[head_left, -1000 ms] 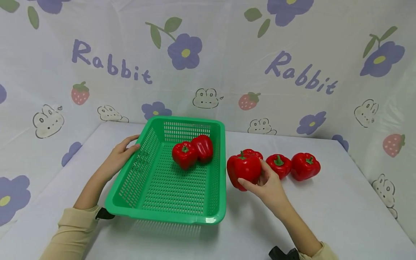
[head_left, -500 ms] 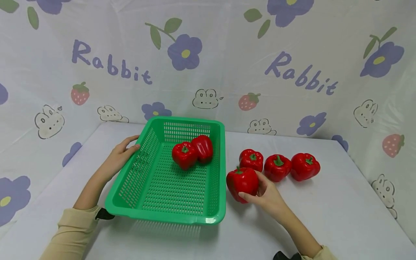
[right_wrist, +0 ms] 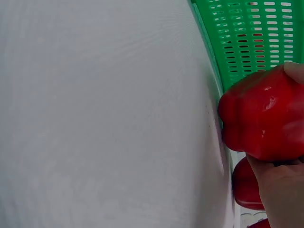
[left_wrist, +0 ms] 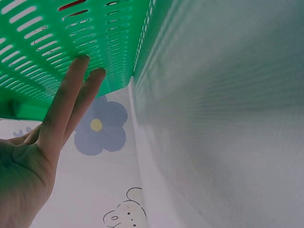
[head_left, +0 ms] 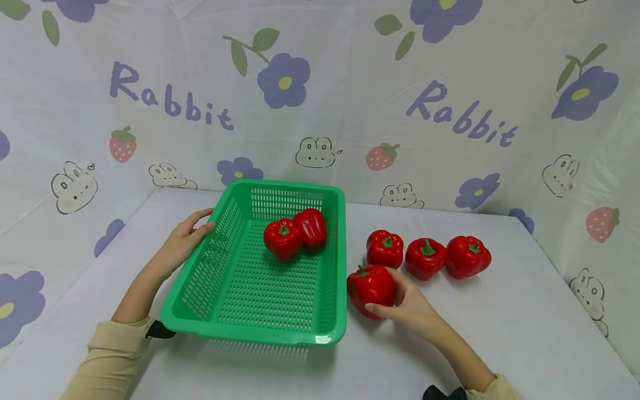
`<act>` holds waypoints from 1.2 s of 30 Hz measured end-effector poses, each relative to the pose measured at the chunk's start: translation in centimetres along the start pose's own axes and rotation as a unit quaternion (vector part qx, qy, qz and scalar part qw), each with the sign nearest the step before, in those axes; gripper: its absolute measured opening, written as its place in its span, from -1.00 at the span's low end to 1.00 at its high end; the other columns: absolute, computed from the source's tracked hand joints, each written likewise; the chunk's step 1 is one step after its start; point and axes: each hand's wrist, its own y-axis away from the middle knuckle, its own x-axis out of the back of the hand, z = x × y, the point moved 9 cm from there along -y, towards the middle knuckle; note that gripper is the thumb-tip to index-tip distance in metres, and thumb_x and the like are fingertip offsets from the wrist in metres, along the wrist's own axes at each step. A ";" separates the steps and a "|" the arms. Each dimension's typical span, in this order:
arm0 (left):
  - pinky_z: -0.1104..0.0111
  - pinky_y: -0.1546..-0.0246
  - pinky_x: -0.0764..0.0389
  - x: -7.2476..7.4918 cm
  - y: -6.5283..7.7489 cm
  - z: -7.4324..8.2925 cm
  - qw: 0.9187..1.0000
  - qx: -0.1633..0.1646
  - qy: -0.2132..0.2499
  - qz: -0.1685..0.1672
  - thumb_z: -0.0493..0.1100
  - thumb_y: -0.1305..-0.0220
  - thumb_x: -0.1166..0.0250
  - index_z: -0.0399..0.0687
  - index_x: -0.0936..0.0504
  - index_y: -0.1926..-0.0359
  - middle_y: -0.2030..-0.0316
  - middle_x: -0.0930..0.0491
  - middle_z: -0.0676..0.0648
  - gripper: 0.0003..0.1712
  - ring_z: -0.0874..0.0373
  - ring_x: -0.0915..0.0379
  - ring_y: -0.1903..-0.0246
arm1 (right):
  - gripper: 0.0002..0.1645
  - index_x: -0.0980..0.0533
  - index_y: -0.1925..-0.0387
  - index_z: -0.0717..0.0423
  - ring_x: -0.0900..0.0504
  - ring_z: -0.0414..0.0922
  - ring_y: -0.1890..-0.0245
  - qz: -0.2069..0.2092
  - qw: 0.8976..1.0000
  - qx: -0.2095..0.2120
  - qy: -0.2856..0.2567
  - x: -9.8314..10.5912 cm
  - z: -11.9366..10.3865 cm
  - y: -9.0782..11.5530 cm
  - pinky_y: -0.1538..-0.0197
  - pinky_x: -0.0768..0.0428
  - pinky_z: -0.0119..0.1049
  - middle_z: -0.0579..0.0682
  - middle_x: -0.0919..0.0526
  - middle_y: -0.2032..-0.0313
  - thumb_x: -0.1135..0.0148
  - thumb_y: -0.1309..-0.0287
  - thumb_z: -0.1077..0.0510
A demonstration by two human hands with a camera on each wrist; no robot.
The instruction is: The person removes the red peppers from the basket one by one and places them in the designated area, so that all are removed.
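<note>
My right hand (head_left: 412,308) holds a red bell pepper (head_left: 370,291), thumb on its near side and fingers around its right side. In the right wrist view this bell pepper (right_wrist: 266,114) is low by the tablecloth, right beside the basket wall. My left hand (head_left: 182,241) rests against the left side of a green plastic basket (head_left: 254,331), thumb at the rim. The left wrist view shows two straight fingers (left_wrist: 71,95) touching the slotted outer wall. Inside the basket, a bell pepper (head_left: 283,240) stands stem up against another bell pepper (head_left: 312,229) lying on its side.
Behind the held pepper, a bell pepper (head_left: 384,249), a second bell pepper (head_left: 425,259) and a third bell pepper (head_left: 468,257) form a row on the white tablecloth (head_left: 530,311). A printed rabbit curtain (head_left: 345,83) hangs at the back.
My right hand has lowered the held bell pepper toward the front of the table, uncovering the pepper behind it. The left hand and basket have stayed put.
</note>
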 end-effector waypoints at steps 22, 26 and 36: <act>0.36 0.26 -0.61 0.0 0.1 0.1 1.000 -0.001 -0.019 0.003 0.10 -0.54 0.12 -0.05 0.03 -0.54 -0.05 -0.56 -0.44 -0.30 0.30 -0.60 0.31 | 0.00 -0.17 -0.42 -0.01 -0.22 0.24 -0.41 -0.061 0.998 0.001 -0.005 0.9 0.6 1.2 -0.18 -0.59 -0.12 0.13 -0.33 -0.35 -0.49 0.01 0.11; 0.36 0.27 -0.61 0.1 0.0 0.0 1.000 0.001 -0.018 0.004 0.11 -0.54 0.12 -0.03 0.02 -0.54 -0.05 -0.55 -0.44 -0.30 0.30 -0.60 0.31 | -0.01 -0.19 -0.42 0.01 -0.26 0.22 -0.40 -0.062 0.998 0.005 0.007 1.1 0.7 1.4 -0.23 -0.55 -0.09 0.12 -0.37 -0.34 -0.49 0.00 0.13; 0.35 0.27 -0.63 0.1 0.2 0.2 1.000 0.004 -0.012 0.004 0.15 -0.52 0.10 0.00 0.01 -0.54 -0.04 -0.56 -0.43 -0.28 0.30 -0.61 0.31 | 0.00 -0.18 -0.42 0.13 -0.23 0.28 -0.41 -0.036 0.998 0.005 0.052 2.0 1.0 1.9 -0.32 -0.37 0.18 0.19 -0.35 -0.36 -0.48 0.00 0.11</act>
